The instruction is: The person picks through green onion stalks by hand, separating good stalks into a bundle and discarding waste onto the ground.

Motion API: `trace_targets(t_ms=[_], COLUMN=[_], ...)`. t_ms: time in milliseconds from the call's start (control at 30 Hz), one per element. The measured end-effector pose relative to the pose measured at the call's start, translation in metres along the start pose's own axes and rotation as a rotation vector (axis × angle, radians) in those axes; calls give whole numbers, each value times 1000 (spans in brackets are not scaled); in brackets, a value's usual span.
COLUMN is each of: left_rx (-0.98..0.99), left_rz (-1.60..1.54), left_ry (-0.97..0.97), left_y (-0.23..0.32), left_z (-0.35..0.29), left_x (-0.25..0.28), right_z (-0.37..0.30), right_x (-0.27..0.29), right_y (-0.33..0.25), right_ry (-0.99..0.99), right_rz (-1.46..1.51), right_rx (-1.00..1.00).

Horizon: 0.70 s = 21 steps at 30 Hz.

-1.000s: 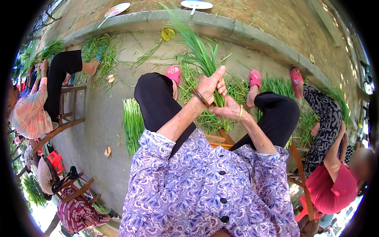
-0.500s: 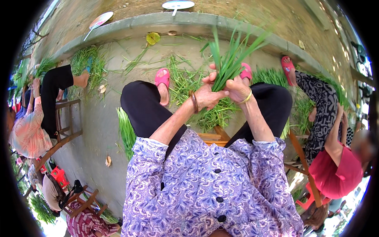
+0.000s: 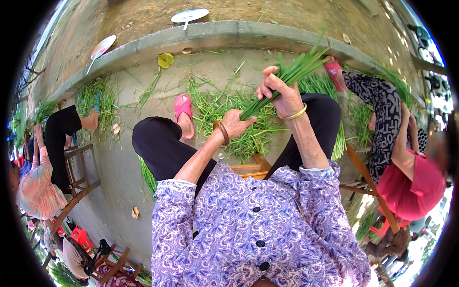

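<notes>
A bunch of long, flat-leaved green chives (image 3: 302, 68) slants across in front of me, its leaf tips pointing up and to the right. My right hand (image 3: 288, 99), with a yellow bangle at the wrist, is closed around the middle of the bunch. Lower down, my left hand (image 3: 234, 125), wearing a brown bangle, has its fingers closed at the stem ends; some fingertips are hidden. Beneath both hands, loose chive leaves and trimmings (image 3: 217, 103) lie scattered on the concrete between my knees.
More chives lie by my right knee (image 3: 315, 84) and my left thigh (image 3: 147, 178). A low concrete curb (image 3: 210, 36) runs ahead, with two hand fans (image 3: 190, 16) beyond it. People sit on either side: one in a red top (image 3: 411, 191), another in a pale patterned shirt (image 3: 40, 189).
The bunch has tilted from nearly upright to slanting right. My right hand has risen and wrapped round its middle, while my left hand has dropped down and left to the stem ends.
</notes>
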<state>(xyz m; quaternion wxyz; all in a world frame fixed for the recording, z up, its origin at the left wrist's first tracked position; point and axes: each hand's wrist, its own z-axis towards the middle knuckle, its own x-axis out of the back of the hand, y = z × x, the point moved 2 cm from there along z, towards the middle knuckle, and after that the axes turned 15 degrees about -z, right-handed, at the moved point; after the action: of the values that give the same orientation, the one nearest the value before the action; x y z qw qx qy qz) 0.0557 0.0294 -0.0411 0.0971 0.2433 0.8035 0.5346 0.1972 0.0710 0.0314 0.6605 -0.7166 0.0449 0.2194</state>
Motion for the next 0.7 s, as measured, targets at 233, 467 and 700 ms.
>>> trace_targets(t_ms=[233,467,700], left_rx=[-120,-257,-303], left_rz=[179,184,241], left_ry=[151,268,174], left_y=[-2,-13,7], left_z=[3,6,0], left_x=[10,14,20], right_z=[-7,-14,-15], right_x=[-6,-12,-8], right_y=[-11,-20,-26], right_ry=[9,-40,-22], right_rz=[-201,-358,-296], right_rx=[63,107,112])
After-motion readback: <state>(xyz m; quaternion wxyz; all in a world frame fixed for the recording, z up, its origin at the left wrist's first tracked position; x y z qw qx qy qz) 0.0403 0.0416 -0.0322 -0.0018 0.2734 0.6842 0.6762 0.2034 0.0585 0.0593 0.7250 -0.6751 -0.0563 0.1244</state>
